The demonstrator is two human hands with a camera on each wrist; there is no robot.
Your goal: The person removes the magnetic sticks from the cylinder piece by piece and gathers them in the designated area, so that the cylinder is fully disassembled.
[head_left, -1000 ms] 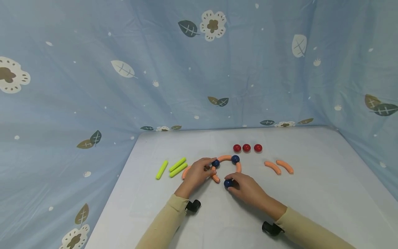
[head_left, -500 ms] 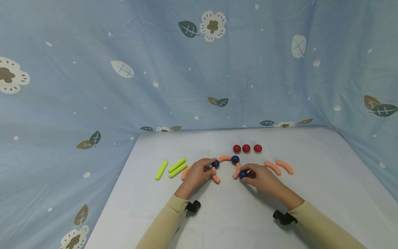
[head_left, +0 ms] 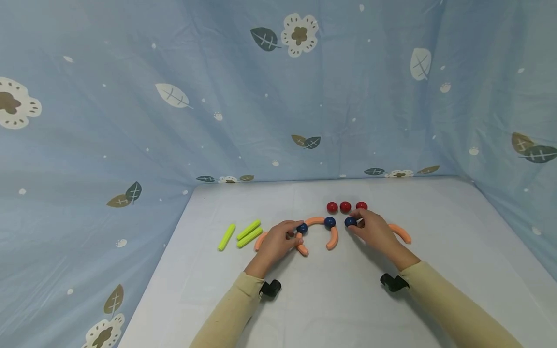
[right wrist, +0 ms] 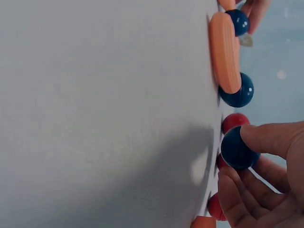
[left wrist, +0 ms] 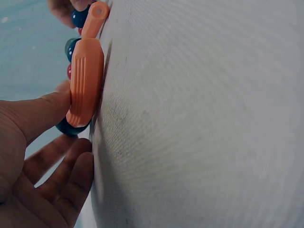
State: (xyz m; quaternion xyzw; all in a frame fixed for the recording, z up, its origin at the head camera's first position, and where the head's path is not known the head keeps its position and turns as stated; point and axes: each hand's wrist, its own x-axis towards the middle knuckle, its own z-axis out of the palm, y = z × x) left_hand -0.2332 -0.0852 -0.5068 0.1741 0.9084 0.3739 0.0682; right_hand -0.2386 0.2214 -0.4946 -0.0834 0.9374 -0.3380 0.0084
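Note:
My left hand (head_left: 275, 241) grips the joint of a chain, with a fingertip on a blue ball (head_left: 302, 228) and the thumb against a curved orange rod (left wrist: 86, 80). From that ball another curved orange rod (head_left: 315, 221) leads to a second blue ball (head_left: 329, 222), where a third curved rod (head_left: 332, 238) hangs toward the front. To the right of the chain, my right hand (head_left: 377, 235) pinches a loose blue ball (right wrist: 239, 148) between thumb and fingers. It is apart from the chain, and its fingertips are near the rightmost red ball (head_left: 361, 206).
Two more red balls, one on the left (head_left: 332, 207), line up at the back. Straight yellow-green rods (head_left: 227, 237) lie on the left of the white table (head_left: 304, 309). A curved orange rod (head_left: 399, 233) sits behind the right hand; another (head_left: 260, 240) shows beside the left hand.
The right hand carried its blue ball from the front of the chain, past the right rod's free end, to the back right near the red balls. The left hand stayed in place.

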